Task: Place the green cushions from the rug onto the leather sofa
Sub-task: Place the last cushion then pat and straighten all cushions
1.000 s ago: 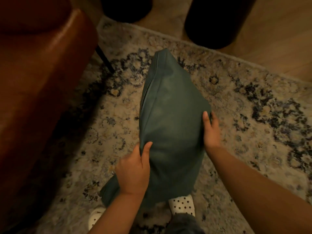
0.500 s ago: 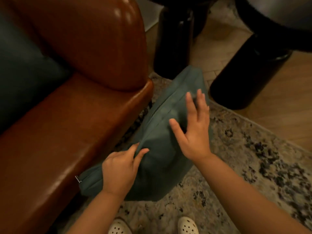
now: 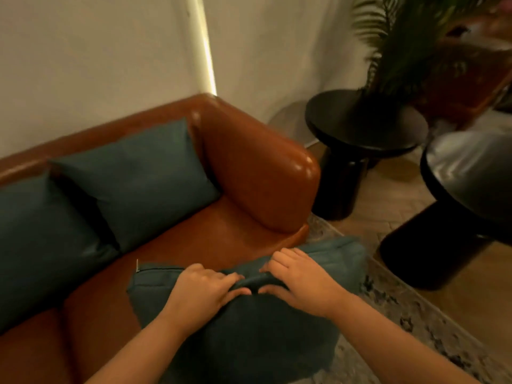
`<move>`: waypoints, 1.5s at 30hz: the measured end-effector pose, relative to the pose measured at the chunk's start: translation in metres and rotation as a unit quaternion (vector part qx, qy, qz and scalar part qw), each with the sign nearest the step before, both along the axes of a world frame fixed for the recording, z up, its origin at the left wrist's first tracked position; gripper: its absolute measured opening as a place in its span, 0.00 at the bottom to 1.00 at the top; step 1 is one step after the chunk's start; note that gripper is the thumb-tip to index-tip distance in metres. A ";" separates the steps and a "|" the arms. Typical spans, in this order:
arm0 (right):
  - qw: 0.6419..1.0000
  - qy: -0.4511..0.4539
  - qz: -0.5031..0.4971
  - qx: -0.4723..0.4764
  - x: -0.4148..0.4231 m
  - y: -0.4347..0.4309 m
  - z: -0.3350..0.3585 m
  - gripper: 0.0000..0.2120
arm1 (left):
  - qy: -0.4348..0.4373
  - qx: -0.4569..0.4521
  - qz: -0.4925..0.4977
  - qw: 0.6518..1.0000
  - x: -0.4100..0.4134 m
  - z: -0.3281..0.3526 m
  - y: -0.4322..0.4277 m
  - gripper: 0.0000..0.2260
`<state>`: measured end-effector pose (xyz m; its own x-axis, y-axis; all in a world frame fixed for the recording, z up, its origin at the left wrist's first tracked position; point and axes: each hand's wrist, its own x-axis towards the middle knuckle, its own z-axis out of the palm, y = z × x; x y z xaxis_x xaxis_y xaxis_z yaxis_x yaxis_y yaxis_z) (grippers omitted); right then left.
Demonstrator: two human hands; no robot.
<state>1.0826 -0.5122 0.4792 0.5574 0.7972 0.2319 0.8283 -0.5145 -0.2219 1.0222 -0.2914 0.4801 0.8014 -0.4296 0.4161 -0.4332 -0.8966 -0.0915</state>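
A green cushion is held up in front of me, over the front edge of the brown leather sofa. My left hand and my right hand both grip its top edge, fingers curled over the seam, close together. A zip pull shows at the cushion's left corner. Two more green cushions lean against the sofa's back: one by the armrest, another at the left.
Two round black side tables stand right of the sofa on the wooden floor, with a potted palm behind. The patterned rug lies under me at the lower right. A white wall is behind the sofa.
The cushion has come up off the rug to the sofa's front edge. My right hand moved from its flat side to its top edge beside my left. My view rose to the sofa.
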 end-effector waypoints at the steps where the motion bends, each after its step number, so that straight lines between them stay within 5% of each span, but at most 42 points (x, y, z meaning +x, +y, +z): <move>1: 1.000 -0.011 0.006 0.014 -0.004 0.012 0.008 0.16 | -0.002 0.001 0.003 1.000 -0.004 0.009 0.011 0.29; 8: 0.987 -0.133 0.007 0.088 -0.023 0.084 0.057 0.09 | -0.016 -0.050 0.028 0.998 -0.024 0.062 0.085 0.26; 14: 0.989 -0.110 0.000 0.096 -0.015 0.124 0.102 0.10 | -0.012 -0.070 0.108 0.992 -0.026 0.112 0.157 0.29; 23: 0.988 -0.129 0.061 0.062 0.001 0.170 0.143 0.10 | 0.179 -0.090 0.097 0.975 -0.011 0.130 0.163 0.45; 26: 0.988 -0.134 0.075 0.033 0.003 0.173 0.148 0.13 | 0.232 -0.083 0.091 0.965 0.001 0.132 0.142 0.41; 34: 0.990 -0.138 0.012 0.024 0.030 0.150 0.159 0.13 | 0.028 -0.170 0.081 0.982 0.032 0.104 0.118 0.29; 41: 0.966 0.003 -0.231 0.117 0.096 0.074 0.113 0.25 | 0.102 -0.379 0.226 0.892 0.067 0.096 0.126 0.18; 45: 0.893 0.210 -0.319 0.238 0.142 0.044 0.064 0.34 | 0.083 -0.464 0.244 0.848 0.104 0.100 0.128 0.16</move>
<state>1.2250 -0.4686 0.5432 0.9803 0.1538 0.1242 0.1934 -0.6160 -0.7637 1.1257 -0.1638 0.5802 0.8701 0.4203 0.2574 0.0723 -0.6255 0.7769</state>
